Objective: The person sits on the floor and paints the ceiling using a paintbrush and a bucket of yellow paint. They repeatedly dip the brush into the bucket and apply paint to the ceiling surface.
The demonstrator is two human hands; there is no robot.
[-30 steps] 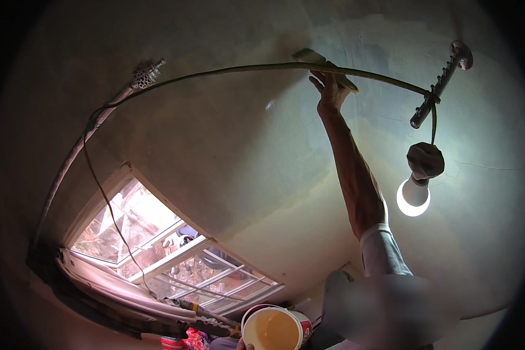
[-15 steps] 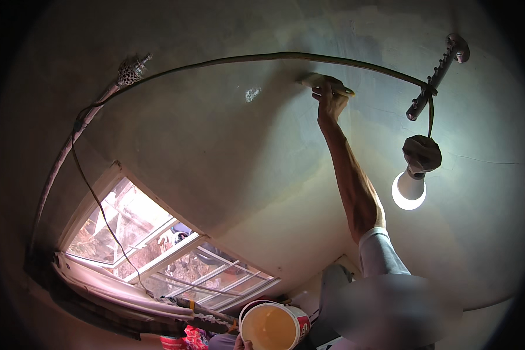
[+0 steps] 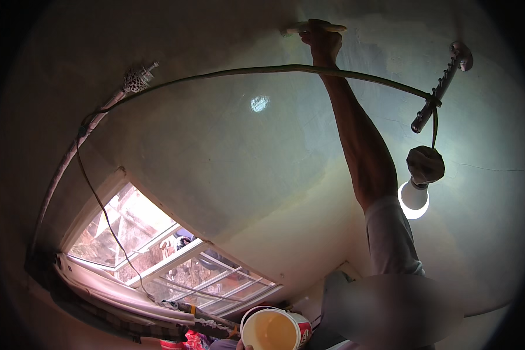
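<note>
1. Right hand (image 3: 322, 45): raised on an extended arm; gripping a flat, brush-like tool (image 3: 335, 27) at the grey wall (image 3: 233, 157).
2. Left hand (image 3: 241, 346): mostly cut off by the lower edge; fingers holding the rim of a white bucket (image 3: 304, 331), its open mouth facing the camera.
3. Cable (image 3: 245, 70): crosses in front of the raised forearm; tied around a dark pegged bar (image 3: 436, 93).
4. Lit bulb (image 3: 414, 204): hangs below that bar.
5. Paned window (image 3: 184, 255): lower left.

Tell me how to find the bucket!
Find the bright window at the lower left. Just below its lower right corner, at the picture's bottom edge, is the bucket. Its round white rim and yellowish inside set it apart; nothing beside it has those.
</note>
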